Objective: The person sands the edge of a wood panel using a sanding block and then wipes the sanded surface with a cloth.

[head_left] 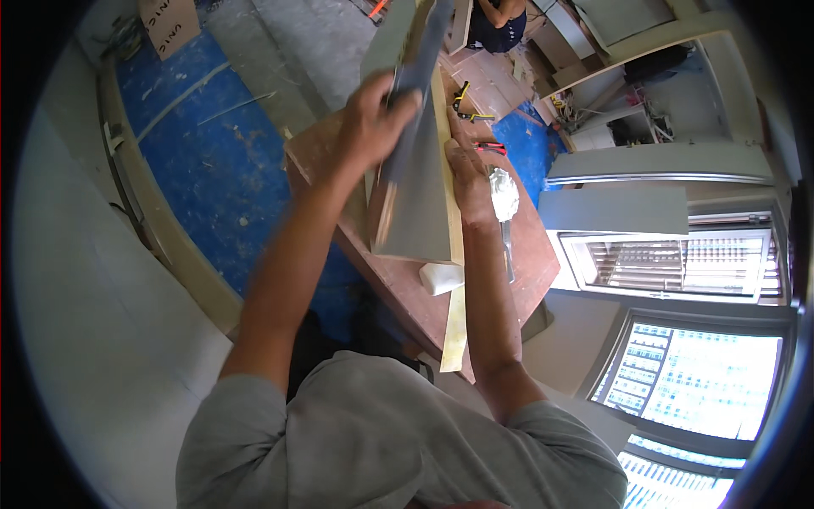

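Floor: blue sheeting (212, 161), scuffed and spotted, covers the ground to the left, beside bare grey floor.
Grey panel: it stands on the bench (530, 254) in front of the person, smooth grey face (415, 225) showing, bordered by a pale yellowish edge along its right side; its far end is partly hidden.
Dark bar: long, straight, grey-black (419, 68), slanting along the panel's left side; motion smears it, so I can't make out its kind.
Left hand: wrapped round the bar, fingers closed on it, somewhat blurred (378, 119).
Right hand: pinches the panel's pale edge, fingers curled (471, 182).
White bundle: crumpled and shiny, just beside the right wrist (504, 195); whether it holds anything I can't tell.
White cylinder: lies at the panel's near end (441, 278), close to a yellow strip (454, 331) reaching past the bench edge.
Bench tools: a red-and-black cutter (490, 148) and a yellow-and-black tool (462, 100) lie beyond the right hand.
Pale open cabinet: across the room to the right (757, 93), with a white box (593, 138) and a tangle of cables and scraps inside.
Co-worker: a person in dark clothing (498, 30) near stacked boards at the far end.
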### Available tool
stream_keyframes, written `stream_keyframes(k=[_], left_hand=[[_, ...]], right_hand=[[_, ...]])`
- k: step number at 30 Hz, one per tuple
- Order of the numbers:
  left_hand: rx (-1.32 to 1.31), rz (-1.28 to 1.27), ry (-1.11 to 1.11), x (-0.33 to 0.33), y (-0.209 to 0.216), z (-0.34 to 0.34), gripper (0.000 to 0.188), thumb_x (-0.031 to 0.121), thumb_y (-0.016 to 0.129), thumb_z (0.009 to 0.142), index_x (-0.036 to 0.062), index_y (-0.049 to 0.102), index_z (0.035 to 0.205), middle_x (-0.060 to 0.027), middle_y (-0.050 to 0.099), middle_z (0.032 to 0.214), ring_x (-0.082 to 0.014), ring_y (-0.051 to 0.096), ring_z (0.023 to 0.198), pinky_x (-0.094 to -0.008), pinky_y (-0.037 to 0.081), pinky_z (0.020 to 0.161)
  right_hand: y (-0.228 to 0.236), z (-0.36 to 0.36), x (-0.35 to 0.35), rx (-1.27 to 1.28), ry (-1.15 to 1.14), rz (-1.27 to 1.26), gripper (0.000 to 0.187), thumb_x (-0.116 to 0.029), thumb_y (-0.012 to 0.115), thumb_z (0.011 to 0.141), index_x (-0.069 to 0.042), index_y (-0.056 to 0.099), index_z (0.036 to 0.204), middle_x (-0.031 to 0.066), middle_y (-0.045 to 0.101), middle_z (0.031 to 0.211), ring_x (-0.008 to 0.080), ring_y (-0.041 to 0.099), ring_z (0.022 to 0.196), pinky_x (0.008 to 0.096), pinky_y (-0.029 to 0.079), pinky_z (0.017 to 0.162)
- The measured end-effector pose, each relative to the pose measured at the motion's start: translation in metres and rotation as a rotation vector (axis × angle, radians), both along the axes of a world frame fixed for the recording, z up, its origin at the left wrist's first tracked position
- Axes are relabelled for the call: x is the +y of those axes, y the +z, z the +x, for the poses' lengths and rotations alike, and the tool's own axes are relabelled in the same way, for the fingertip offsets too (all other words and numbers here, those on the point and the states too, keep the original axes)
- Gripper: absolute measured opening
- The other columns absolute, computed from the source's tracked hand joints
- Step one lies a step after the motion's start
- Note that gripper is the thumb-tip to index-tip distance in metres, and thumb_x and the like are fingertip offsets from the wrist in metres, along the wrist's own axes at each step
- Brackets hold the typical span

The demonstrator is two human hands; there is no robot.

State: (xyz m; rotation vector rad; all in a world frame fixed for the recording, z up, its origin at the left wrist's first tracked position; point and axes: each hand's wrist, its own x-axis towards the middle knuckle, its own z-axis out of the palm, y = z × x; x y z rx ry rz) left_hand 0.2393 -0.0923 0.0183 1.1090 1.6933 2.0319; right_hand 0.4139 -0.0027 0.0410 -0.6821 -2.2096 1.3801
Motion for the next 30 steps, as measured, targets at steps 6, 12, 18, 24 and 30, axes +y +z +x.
stream_keyframes(k=[6,12,18,24,30], left_hand=[[0.165,0.118,0.003,-0.059,-0.002,0.076,0.033,0.018,0.072,0.092,0.0039,0.071,0.122,-0.0153,0.058,0.088,-0.0328,0.065,0.084,-0.0419,0.053,0.076],[0.227,0.165,0.125,0.038,-0.035,-0.007,0.035,0.025,0.073,0.092,0.0004,0.070,0.117,-0.0187,0.066,0.097,-0.0355,0.067,0.089,-0.0441,0.053,0.081],[-0.658,0.172,-0.195,0.004,-0.055,-0.004,0.040,0.032,0.067,0.100,0.0005,0.065,0.125,-0.0101,0.071,0.103,-0.0234,0.072,0.093,-0.0364,0.057,0.084],[-1.086,0.316,-0.354,-0.066,-0.091,0.047,0.042,0.031,0.060,0.104,0.0012,0.058,0.134,-0.0113,0.069,0.108,-0.0228,0.073,0.093,-0.0354,0.060,0.087],[-1.097,0.331,-0.309,-0.085,-0.127,0.072,0.033,0.026,0.061,0.103,0.0018,0.060,0.125,-0.0092,0.068,0.098,-0.0216,0.072,0.093,-0.0374,0.060,0.087]], right_hand=[[-0.029,0.004,0.001,0.028,0.040,0.006,0.058,-0.014,0.042,0.107,0.003,0.036,0.162,0.0149,0.062,0.137,0.0192,0.056,0.127,0.0307,0.044,0.108],[-0.002,-0.006,-0.001,0.012,-0.067,-0.017,0.059,-0.015,0.043,0.107,0.000,0.035,0.164,0.0098,0.064,0.132,0.0139,0.058,0.117,0.0266,0.045,0.101],[-0.015,0.006,0.021,0.009,-0.083,-0.043,0.057,-0.015,0.042,0.111,-0.001,0.033,0.165,0.0071,0.063,0.131,0.0102,0.057,0.110,0.0246,0.046,0.097],[0.001,0.000,0.013,0.130,-0.019,-0.196,0.064,-0.009,0.049,0.103,0.003,0.032,0.164,0.0111,0.059,0.143,0.0154,0.056,0.124,0.0272,0.045,0.104],[0.028,-0.025,0.014,-0.101,-0.020,0.114,0.057,-0.007,0.055,0.099,0.004,0.047,0.154,0.0128,0.065,0.133,0.0141,0.060,0.117,0.0289,0.048,0.101]])
